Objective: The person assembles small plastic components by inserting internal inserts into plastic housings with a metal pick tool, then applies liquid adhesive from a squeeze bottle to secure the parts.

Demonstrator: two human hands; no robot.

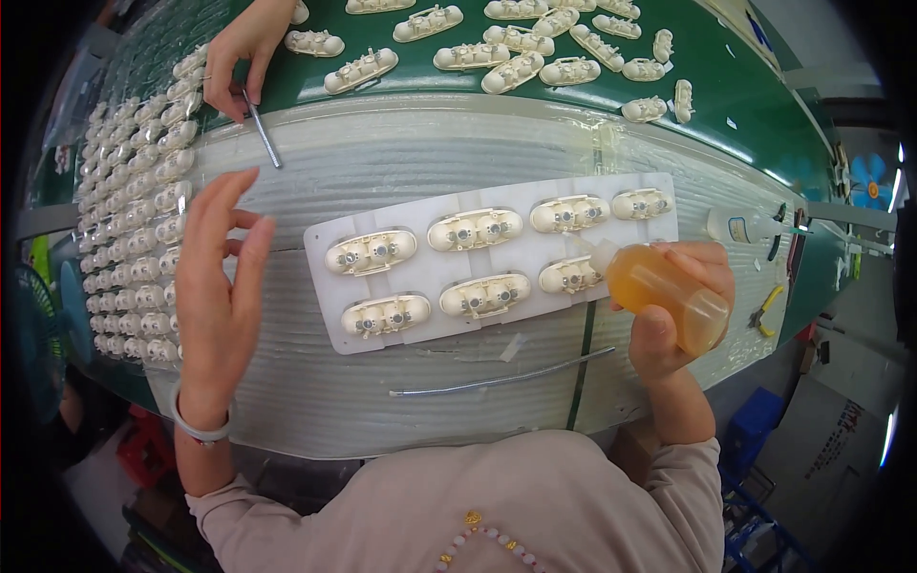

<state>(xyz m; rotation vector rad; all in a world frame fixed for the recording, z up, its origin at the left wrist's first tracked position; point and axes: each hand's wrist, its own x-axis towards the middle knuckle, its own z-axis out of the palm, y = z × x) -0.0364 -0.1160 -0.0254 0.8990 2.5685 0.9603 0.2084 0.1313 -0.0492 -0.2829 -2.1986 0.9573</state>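
A squeeze bottle of amber liquid (673,294) is gripped in my right hand (659,334), tilted so its pale nozzle points left and down. The tip is at an oval cream plastic part (569,275) in the near row; whether it touches, I cannot tell. Several such parts, each with two round metal discs, sit in two rows on a white holding board (420,334). My left hand (224,277) is held up left of the board, fingers apart, with nothing in it.
Beyond the board, loose cream parts (516,72) lie on the green tabletop. Packed rows of them (134,229) stand at left. A co-worker's hand (234,72) holds a metal rod (263,134). Nearer me lies a thin rod (501,379); at right, a white bottle (745,226) and yellow-handled pliers (766,310).
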